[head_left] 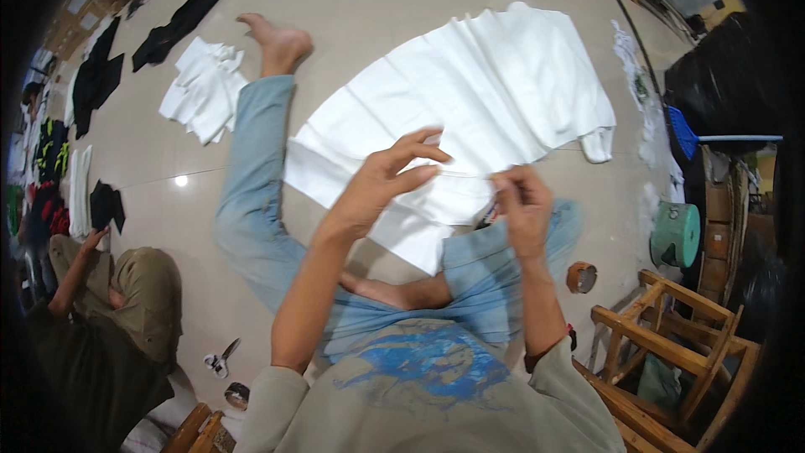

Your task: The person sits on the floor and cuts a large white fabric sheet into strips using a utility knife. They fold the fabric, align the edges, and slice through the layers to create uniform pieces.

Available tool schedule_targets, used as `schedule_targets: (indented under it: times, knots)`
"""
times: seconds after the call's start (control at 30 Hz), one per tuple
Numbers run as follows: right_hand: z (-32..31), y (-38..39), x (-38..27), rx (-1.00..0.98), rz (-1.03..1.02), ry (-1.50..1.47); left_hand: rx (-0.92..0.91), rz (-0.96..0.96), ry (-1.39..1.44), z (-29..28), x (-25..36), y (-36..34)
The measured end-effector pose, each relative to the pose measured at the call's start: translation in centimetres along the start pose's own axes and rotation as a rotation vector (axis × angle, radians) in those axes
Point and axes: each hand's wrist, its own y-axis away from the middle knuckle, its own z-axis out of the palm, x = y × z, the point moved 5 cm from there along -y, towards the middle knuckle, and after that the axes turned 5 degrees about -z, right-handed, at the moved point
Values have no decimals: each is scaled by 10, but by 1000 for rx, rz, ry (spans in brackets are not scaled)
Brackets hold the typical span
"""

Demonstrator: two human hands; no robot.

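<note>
Overlapping white cloth pieces (470, 75) lie fanned out on the floor in front of me, between and beyond my legs. My left hand (381, 176) hovers over their near part, thumb and fingers apart with a gap between them. Close to its right, my right hand (524, 205) is closed in a pinch at the near edge of the white cloth, by my bent knee. A thin pale line, a cloth edge or a thread, runs between the two hands; which it is I cannot tell.
A crumpled white cloth pile (204, 91) lies beyond my left leg, near black garments (176, 29). Scissors (221, 359) and a tape roll (237, 394) lie at lower left, near a seated co-worker (126, 310). Right: another tape roll (581, 277), a wooden stool (671, 327), a green container (676, 235).
</note>
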Motion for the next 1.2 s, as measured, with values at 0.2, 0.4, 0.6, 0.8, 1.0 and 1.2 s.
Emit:
schedule_targets:
  times: [0.2,0.4,0.6,0.8,1.0,1.2]
  knots:
    - [-368,21,145,347,204,1129,550,-224,-271,-79,-90,58]
    - [-566,86,185,470,1086,1070,1042,-785,-773,-104,-197,128]
    - [-542,105,201,943,692,1480,935,-691,-802,-101,-200,100]
    - [-571,128,188,836,301,1375,1268,54,130,-70,-105,142]
    - [-495,150,183,879,386,809,1389,350,-239,-89,7,208]
    - [-321,94,168,475,282,804,1463,337,-441,-131,28,240]
